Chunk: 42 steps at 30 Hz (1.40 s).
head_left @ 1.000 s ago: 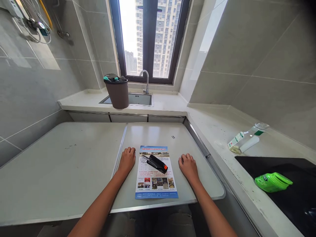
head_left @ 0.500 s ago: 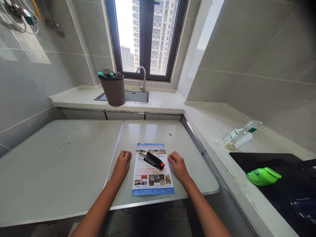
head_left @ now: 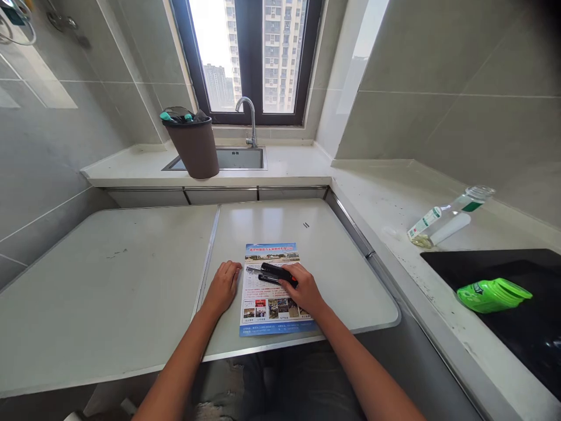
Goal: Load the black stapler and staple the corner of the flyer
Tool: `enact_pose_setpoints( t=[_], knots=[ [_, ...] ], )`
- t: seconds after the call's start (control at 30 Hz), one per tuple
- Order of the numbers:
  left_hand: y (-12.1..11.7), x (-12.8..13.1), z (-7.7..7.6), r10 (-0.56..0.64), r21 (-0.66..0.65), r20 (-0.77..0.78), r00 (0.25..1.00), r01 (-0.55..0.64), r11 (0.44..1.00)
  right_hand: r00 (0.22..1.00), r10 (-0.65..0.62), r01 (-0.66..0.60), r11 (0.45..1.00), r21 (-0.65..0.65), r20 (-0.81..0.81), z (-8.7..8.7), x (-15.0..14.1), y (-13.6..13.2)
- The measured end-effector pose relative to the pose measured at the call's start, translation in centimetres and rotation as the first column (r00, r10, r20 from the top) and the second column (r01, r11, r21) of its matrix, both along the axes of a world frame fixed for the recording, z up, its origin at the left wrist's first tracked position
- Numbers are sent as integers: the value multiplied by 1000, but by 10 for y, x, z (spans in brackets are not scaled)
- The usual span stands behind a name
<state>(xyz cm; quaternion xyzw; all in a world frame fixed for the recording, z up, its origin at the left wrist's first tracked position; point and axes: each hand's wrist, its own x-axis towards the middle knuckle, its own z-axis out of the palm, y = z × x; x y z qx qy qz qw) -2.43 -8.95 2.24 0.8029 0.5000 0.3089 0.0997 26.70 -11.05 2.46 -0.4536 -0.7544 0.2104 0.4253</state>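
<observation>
A printed flyer (head_left: 272, 329) with a blue lower border lies on the white table. On it is a black stapler (head_left: 274, 271) with a red part near its rear end, its metal tongue pointing left and partly spread from the black top. My right hand (head_left: 304, 287) grips the stapler's rear end, thumb and fingers around it. Beside the flyer's left edge, my left hand (head_left: 223, 286) rests on the table with its fingers curled in and nothing visible in them. Two small dark strips (head_left: 305, 224) lie farther back on the tabletop.
The table (head_left: 109, 304) has a seam left of the flyer. Behind it, a brown bin (head_left: 195, 149) stands by the sink (head_left: 241, 158) and faucet (head_left: 252, 120). On the right counter are a clear bottle (head_left: 451, 216), a black cooktop (head_left: 438, 260) and a green packet (head_left: 493, 294).
My right hand has moved left from beside the flyer onto the stapler and taken hold of its rear end. The view has shifted a little; my left hand stays beside the flyer.
</observation>
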Motion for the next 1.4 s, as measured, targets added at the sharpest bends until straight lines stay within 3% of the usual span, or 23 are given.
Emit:
enact_pose_setpoints(
  t=[0.1,0.23,0.37,0.67,0.97,1.4],
  knots=[
    [-3,0,4,-45,-13,11,999,45,999,999,15,-15,1000,1,-41,0,3,0],
    [-6,1,6,-120,7,10,993,119,993,999,31,-33,999,40,38,1,4,-1],
    [-7,9,5,-109,79,49,993,105,991,994,58,-68,992,105,94,2,3,-3],
    [-7,16,5,-152,45,56,987,149,988,993,68,-77,993,91,96,0,4,-3],
    [-1,18,-1,-106,19,-123,987,109,994,990,68,-77,995,68,122,0,3,-4],
    [4,18,-5,-152,43,-44,987,154,987,992,78,-83,995,54,100,1,3,-4]
  ],
)
